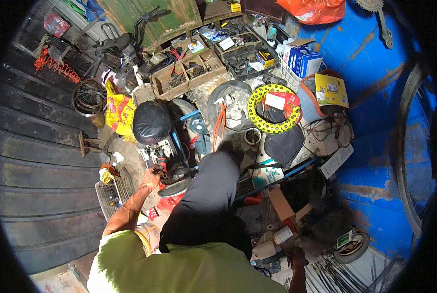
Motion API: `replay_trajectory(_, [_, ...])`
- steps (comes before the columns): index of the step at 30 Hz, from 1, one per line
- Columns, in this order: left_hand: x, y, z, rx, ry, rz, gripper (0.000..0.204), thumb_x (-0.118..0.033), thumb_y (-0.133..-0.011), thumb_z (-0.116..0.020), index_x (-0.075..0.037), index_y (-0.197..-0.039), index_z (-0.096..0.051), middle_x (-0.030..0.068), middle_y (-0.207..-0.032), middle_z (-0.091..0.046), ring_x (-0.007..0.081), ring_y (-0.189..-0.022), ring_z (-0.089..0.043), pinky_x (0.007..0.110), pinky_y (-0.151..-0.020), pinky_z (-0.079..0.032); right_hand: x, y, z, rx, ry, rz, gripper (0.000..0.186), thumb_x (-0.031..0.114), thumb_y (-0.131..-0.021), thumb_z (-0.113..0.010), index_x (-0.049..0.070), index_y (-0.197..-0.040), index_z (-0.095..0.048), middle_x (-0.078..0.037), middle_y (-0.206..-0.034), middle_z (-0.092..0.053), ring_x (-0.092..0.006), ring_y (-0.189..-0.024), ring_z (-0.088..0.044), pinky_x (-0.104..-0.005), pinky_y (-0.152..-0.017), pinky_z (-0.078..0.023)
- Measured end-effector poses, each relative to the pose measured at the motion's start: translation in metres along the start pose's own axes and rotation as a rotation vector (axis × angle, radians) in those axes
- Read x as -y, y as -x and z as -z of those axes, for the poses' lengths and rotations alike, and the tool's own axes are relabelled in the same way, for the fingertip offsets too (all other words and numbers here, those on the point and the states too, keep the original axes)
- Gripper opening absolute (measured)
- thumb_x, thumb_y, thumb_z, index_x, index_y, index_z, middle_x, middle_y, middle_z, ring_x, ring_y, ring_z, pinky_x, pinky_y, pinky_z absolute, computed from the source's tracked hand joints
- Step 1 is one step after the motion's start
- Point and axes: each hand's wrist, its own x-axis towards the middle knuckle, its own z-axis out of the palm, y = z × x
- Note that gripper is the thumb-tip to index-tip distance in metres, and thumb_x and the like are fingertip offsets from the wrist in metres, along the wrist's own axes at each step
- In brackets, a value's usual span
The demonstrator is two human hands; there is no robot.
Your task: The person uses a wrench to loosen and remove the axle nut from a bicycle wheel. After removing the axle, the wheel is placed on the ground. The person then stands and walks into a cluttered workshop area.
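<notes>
My left hand [152, 177] is at the lower end of a scooter with a rounded black seat [152, 122]. Its fingers are curled in beside a red part [162, 163], and what they hold is too small to make out. Just right of that hand is a small dark wheel [175, 188], partly covered by my trouser leg [203, 185]. Down at the lower right, my right hand [297, 255] hangs in deep shadow near some cartons; its fingers cannot be made out.
Ahead stands a cluttered bench with wooden part trays [191, 71], a yellow dotted tyre [254, 118] and a small cup [252, 136]. An open carton [280, 204] and a small wheel [352, 246] lie at the lower right. A large wheel [407, 146] hangs on the blue wall.
</notes>
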Motion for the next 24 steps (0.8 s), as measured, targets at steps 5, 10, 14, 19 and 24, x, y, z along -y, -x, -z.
replay_trajectory(5, [-0.003, -0.038, -0.012, -0.013, -0.029, 0.086, 0.030, -0.012, -0.094, -0.059, 0.000, -0.119, -0.069, 0.0142, -0.107, -0.075, 0.0248, -0.098, -0.071, 0.036, -0.089, -0.055, 0.107, 0.034, -0.055, 0.082, -0.035, 0.155, 0.036, 0.041, -0.103, -0.058, 0.009, -0.120, -0.062, -0.008, -0.106, -0.070, -0.0254, -0.084, -0.069, -0.0395, -0.068, -0.052])
replay_trajectory(10, [-0.028, -0.121, -0.067, 0.051, -0.297, -0.185, 0.030, -0.018, -0.091, -0.064, -0.003, -0.116, -0.072, 0.0183, -0.112, -0.074, 0.0311, -0.106, -0.069, 0.039, -0.095, -0.053, 0.155, -0.018, -0.076, 0.107, -0.141, 0.112, 0.034, 0.030, -0.098, -0.064, 0.018, -0.130, -0.061, -0.003, -0.107, -0.073, -0.0188, -0.080, -0.069, -0.0327, -0.060, -0.048])
replay_trajectory(14, [-0.117, -0.162, -0.092, 0.132, 0.190, 0.112, 0.023, -0.015, -0.098, -0.065, 0.001, -0.114, -0.069, 0.0092, -0.099, -0.073, 0.0193, -0.086, -0.070, 0.035, -0.071, -0.056, 0.237, -0.033, -0.148, 0.193, -0.039, 0.224, 0.035, 0.028, -0.096, -0.069, 0.014, -0.127, -0.063, -0.005, -0.104, -0.071, -0.0202, -0.086, -0.068, -0.0321, -0.065, -0.049])
replay_trajectory(19, [-0.108, -0.285, -0.133, 0.318, 0.460, 0.023, 0.021, -0.014, -0.096, -0.070, 0.001, -0.110, -0.067, 0.0067, -0.095, -0.069, 0.0160, -0.081, -0.066, 0.033, -0.069, -0.055, 0.385, -0.105, -0.268, 0.143, 0.494, 0.733, 0.034, 0.024, -0.099, -0.067, 0.006, -0.127, -0.063, -0.008, -0.109, -0.069, -0.0219, -0.097, -0.064, -0.0361, -0.080, -0.052])
replay_trajectory(24, [-0.186, -0.385, -0.178, 0.318, 0.131, -0.028, 0.030, -0.016, -0.097, -0.068, 0.006, -0.117, -0.066, 0.0128, -0.102, -0.072, 0.0187, -0.086, -0.069, 0.034, -0.075, -0.057, 0.564, -0.125, -0.427, 0.390, 0.107, 0.852, 0.035, 0.012, -0.098, -0.067, 0.002, -0.131, -0.062, -0.011, -0.117, -0.070, -0.0187, -0.106, -0.064, -0.0331, -0.088, -0.054])
